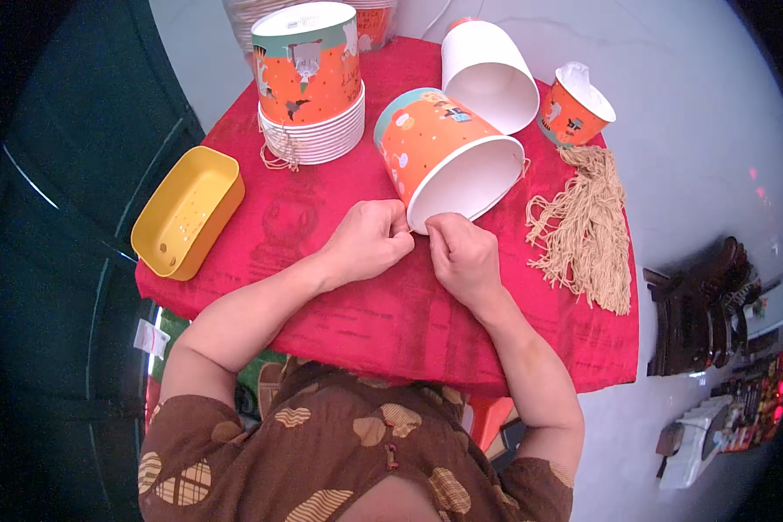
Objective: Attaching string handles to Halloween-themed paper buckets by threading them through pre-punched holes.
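An orange and green paper bucket lies tilted in front of me, its white open mouth turned toward me and to the right. My left hand is closed in a pinch at the near left edge of its rim. Close beside it, my right hand also pinches at the rim, fingertips pressed together. Whatever sits between the fingertips is too small to make out. A thin piece of tan cord shows at the rim's right side.
Tan cords lie bundled at the right, below a small orange cup holding white plastic. A white-mouthed bucket lies behind. Stacked buckets stand back left; a yellow tray sits left on the red tablecloth.
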Tool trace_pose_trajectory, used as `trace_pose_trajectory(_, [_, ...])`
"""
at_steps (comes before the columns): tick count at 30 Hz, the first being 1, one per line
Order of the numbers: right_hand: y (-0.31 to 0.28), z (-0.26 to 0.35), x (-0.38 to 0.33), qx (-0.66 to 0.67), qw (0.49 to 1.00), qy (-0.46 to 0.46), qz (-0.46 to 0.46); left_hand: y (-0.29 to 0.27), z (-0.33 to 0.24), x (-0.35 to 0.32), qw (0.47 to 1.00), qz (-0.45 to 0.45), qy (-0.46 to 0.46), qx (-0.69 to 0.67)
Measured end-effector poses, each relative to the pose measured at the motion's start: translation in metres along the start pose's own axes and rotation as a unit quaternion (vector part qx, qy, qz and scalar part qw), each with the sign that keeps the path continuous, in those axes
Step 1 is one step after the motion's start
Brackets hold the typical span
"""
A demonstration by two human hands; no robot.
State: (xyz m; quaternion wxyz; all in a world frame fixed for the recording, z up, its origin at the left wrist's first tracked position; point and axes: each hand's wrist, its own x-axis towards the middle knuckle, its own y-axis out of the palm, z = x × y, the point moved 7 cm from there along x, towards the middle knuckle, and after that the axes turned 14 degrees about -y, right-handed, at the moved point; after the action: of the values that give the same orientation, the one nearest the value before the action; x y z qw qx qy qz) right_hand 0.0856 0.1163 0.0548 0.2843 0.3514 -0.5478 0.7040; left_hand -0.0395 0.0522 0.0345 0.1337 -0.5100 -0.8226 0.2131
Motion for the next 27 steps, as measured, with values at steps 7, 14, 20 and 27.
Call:
trace_pose_trajectory(7, [0.005, 0.0, 0.003, -0.012, 0.999, 0.016, 0.032, 0.0, 0.001, 0.002, 1.0, 0.006, -0.004, 0.022])
trace_pose_trajectory(14, [-0.011, -0.015, -0.003, 0.055, 0.994, 0.094, 0.004, 0.0, 0.011, 0.005, 0.999, -0.014, 0.021, -0.04])
trace_pose_trajectory(20, [-0.053, -0.029, -0.003, -0.074, 0.983, 0.105, -0.13, -0.017, 0.013, 0.007, 0.997, -0.018, -0.018, -0.07])
trace_pose_trajectory(27, [-0.065, -0.078, -0.028, -0.119, 0.943, 0.267, -0.158, -0.026, 0.017, 0.012, 0.988, -0.053, -0.026, -0.141])
